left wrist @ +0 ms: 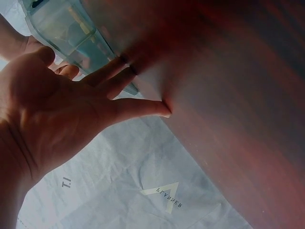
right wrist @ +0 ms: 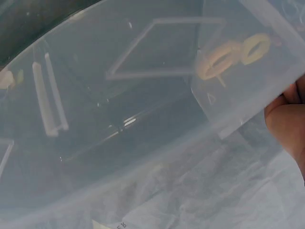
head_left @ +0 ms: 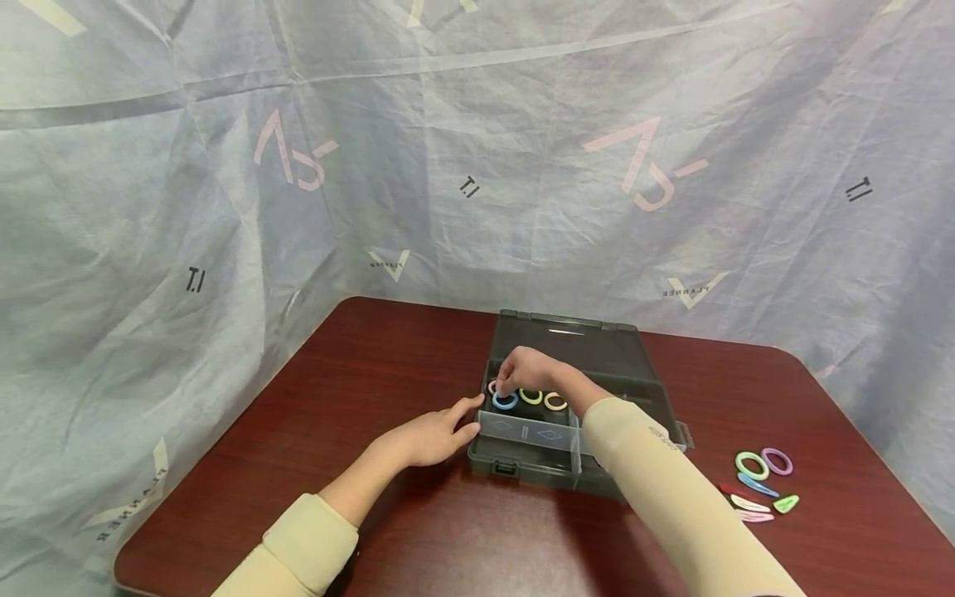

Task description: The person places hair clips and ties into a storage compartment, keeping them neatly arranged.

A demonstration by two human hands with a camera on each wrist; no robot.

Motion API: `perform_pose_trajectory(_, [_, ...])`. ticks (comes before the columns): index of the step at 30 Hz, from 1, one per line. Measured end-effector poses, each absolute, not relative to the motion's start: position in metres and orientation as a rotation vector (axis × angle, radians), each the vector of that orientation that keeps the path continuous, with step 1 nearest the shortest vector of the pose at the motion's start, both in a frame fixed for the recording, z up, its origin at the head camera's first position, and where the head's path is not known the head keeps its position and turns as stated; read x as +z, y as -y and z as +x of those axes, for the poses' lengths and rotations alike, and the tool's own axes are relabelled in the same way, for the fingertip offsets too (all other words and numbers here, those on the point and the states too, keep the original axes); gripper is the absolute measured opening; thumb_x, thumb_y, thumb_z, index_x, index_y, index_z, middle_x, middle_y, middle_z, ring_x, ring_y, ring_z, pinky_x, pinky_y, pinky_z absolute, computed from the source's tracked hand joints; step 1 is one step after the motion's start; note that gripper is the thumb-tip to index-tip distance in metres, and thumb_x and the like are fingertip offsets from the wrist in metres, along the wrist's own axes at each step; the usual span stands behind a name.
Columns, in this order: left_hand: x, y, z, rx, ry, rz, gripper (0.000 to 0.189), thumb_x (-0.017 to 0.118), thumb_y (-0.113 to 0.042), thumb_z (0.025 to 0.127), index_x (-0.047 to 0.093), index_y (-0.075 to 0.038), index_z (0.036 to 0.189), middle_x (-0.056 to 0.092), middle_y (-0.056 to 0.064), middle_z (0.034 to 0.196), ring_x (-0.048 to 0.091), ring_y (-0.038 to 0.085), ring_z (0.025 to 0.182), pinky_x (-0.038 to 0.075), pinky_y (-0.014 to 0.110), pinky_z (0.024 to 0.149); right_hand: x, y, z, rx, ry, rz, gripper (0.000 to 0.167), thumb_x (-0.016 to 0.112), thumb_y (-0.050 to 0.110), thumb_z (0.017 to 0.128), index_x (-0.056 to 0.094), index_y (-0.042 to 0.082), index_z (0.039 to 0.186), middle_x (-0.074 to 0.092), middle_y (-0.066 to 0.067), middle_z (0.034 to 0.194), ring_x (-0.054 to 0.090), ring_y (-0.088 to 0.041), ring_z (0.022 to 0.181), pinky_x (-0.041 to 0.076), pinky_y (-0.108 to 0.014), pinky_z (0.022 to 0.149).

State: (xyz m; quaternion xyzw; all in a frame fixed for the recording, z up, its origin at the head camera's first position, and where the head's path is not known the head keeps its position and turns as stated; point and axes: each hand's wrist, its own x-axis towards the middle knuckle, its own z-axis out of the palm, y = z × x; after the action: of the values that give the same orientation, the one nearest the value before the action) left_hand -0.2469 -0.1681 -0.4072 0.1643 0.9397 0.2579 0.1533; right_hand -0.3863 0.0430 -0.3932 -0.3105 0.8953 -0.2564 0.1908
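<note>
A dark translucent storage box (head_left: pixel 522 471) lies on the table with its lid (head_left: pixel 567 338) raised at the back. My right hand (head_left: pixel 525 371) reaches over the left compartment, its fingertips pinching the far edge of a blue hair tie (head_left: pixel 506 404). Beside it are a pink hair tie (head_left: pixel 491 387), partly hidden, a yellow-green hair tie (head_left: pixel 531 399) and a peach hair tie (head_left: pixel 555 404). A clear divider (head_left: pixel 525 432) stands in front of them. With fingers extended, my left hand (head_left: pixel 433 437) touches the box's left side; the left wrist view shows its fingers (left wrist: pixel 138 107) spread.
On the table (head_left: pixel 358 365), right of the box, lie a green hair tie (head_left: pixel 751 466), a purple hair tie (head_left: pixel 778 462), a blue hair clip (head_left: pixel 757 485), a green clip (head_left: pixel 786 503) and several other clips. A grey printed cloth (head_left: pixel 477 149) hangs behind.
</note>
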Motion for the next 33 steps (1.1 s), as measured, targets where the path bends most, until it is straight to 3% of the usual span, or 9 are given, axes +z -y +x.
perform_pose_trajectory(9, [-0.406,0.168,-0.247,0.754,-2.695,0.47,0.06,0.041,-0.045,0.109,0.023,-0.027,0.163,0.043,0.012,0.155,0.054,0.028,0.131,0.041,0.051,0.108,-0.4,-0.035,-0.383,-0.662,-2.525,-0.898,0.015,0.076,0.012,0.09,0.074,0.009,0.075,0.061,0.005,0.069,0.042,-0.01,0.059,0.036,-0.026,0.056])
perform_pose_trajectory(17, [-0.407,0.164,-0.246,0.738,-2.687,0.486,0.059,0.04,-0.044,0.109,0.021,-0.027,0.163,0.044,0.011,0.155,0.056,0.026,0.128,0.042,0.05,0.106,-0.406,-0.036,-0.38,-0.656,-2.549,-0.85,0.012,0.079,0.013,0.089,0.077,0.012,0.077,0.069,0.007,0.077,0.049,-0.01,0.067,0.043,-0.026,0.062])
perform_pose_trajectory(23, [-0.409,0.163,-0.246,0.741,-2.681,0.463,0.06,0.041,-0.045,0.109,0.021,-0.029,0.163,0.054,0.011,0.145,0.063,0.021,0.113,0.045,0.048,0.099,-0.408,-0.037,-0.38,-0.676,-2.524,-0.862,0.012,0.077,0.012,0.09,0.079,0.013,0.079,0.071,0.008,0.08,0.051,-0.008,0.068,0.044,-0.025,0.064])
perform_pose_trajectory(33, [-0.406,0.167,-0.245,0.766,-2.685,0.462,0.059,0.041,-0.043,0.109,0.022,-0.027,0.163,0.043,0.012,0.155,0.051,0.028,0.134,0.039,0.052,0.109,-0.38,-0.043,-0.383,-0.764,-2.517,-0.893,0.01,0.072,0.013,0.095,0.081,0.01,0.095,0.074,0.004,0.092,0.067,-0.02,0.089,0.053,-0.036,0.078])
